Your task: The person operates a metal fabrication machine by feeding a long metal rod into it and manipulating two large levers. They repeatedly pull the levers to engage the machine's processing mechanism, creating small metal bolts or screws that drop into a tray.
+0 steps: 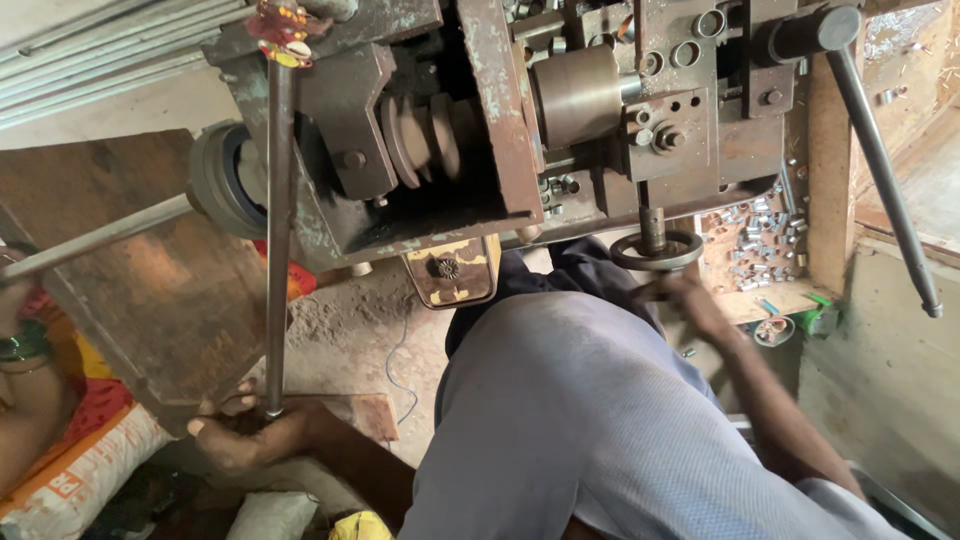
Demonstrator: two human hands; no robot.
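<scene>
A worn green-grey lathe-like machine fills the top of the view. My left hand, low at the left, is closed around the lower end of a long steel rod that runs up to the machine's top left corner. My right hand reaches forward under the machine and grips the rim of a small round handwheel; the hand is slightly blurred. My grey-blue shirt covers the lower middle of the view.
A long lever with a black hub slants down at the right. Several small metal pieces lie in a tray. At the left are steel bars, a rusty plate, a white sack and another person's bangled arm.
</scene>
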